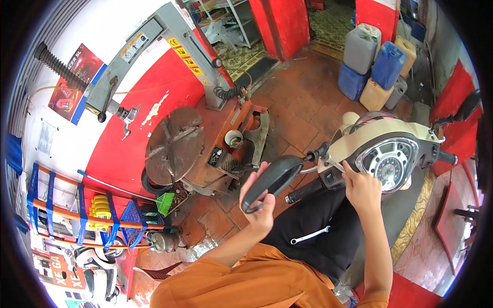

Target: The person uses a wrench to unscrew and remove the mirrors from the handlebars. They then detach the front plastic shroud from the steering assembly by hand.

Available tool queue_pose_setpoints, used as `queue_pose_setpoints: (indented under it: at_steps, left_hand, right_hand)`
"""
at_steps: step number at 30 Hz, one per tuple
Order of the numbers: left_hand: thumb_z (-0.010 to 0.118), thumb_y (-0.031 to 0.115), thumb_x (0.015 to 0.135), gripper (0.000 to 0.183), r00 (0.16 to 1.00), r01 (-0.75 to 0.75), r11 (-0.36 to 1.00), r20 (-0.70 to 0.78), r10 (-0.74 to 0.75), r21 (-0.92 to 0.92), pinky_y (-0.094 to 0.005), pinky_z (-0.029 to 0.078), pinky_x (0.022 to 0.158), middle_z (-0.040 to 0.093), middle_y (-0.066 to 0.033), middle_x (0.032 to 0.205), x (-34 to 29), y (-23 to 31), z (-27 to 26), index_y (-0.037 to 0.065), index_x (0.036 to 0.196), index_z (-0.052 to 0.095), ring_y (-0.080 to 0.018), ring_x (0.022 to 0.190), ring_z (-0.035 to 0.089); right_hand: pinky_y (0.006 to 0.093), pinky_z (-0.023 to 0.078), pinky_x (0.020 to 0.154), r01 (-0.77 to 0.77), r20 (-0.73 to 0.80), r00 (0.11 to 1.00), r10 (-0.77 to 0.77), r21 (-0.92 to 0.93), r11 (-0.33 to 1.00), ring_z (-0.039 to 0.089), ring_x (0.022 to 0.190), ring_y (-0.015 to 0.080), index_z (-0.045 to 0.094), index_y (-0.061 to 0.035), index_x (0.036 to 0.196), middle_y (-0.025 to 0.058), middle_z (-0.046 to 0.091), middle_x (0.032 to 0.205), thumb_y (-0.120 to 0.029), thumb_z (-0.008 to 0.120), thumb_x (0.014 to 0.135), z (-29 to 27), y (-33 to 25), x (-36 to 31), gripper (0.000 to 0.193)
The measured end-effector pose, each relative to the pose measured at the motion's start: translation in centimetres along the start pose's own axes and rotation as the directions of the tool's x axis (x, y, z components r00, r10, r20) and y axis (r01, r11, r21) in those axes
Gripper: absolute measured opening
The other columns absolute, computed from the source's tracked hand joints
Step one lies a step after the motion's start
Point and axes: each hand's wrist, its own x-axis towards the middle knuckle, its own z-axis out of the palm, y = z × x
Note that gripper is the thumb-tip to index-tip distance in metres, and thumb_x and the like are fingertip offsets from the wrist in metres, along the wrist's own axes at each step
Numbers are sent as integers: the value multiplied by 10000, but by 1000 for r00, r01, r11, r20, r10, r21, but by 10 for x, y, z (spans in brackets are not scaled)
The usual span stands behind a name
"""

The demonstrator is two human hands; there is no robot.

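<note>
Tiled floor (292,123) surrounds the scooter (341,149). Your left hand (262,217), half-curled, grips the mirror (275,179) beside the handlebar (312,191); your right hand (363,190) curls at a slim metal piece (336,164), hold unclear. Slackening the left could let the mirror fall; shifting your leg (326,213) could spill the spanner (310,235).

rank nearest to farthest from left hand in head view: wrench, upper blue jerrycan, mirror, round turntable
1. Mirror: in the left hand
2. Wrench: on the lap
3. Round turntable: ahead, left
4. Upper blue jerrycan: far ahead, right
</note>
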Motion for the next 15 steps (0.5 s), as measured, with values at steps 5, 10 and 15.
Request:
queue_pose_setpoints:
  at_steps: [5,10,15]
  left_hand:
    - [629,110,963,501,989,93,993,-110,-101,-72,-563,337,1161,484,-240,1433,-3,19,18,1,1400,411,-425,1397,419]
    - [655,263,976,532,999,-42,985,-36,36,-166,-570,391,1129,487,-281,1430,9,3,16,26,1385,411,-435,1341,483]
    - [630,443,960,629,993,-116,967,-12,117,-225,-583,410,1115,498,-297,1408,26,-12,13,34,1387,416,-460,1321,492]
  right_hand:
    - [450,487,532,-7,18,1000,7,-18,1000,642,570,345,721,-235,1210,140,624,611,-287,656,909,3,0,-1,312]
    - [455,473,526,1,22,1000,-1,-2,1000,633,563,342,723,-220,1208,146,622,614,-279,657,913,0,2,-2,308]
    - [425,474,485,64,-17,998,-65,-14,998,627,524,305,724,-210,1206,116,616,610,-276,666,910,5,5,2,309]
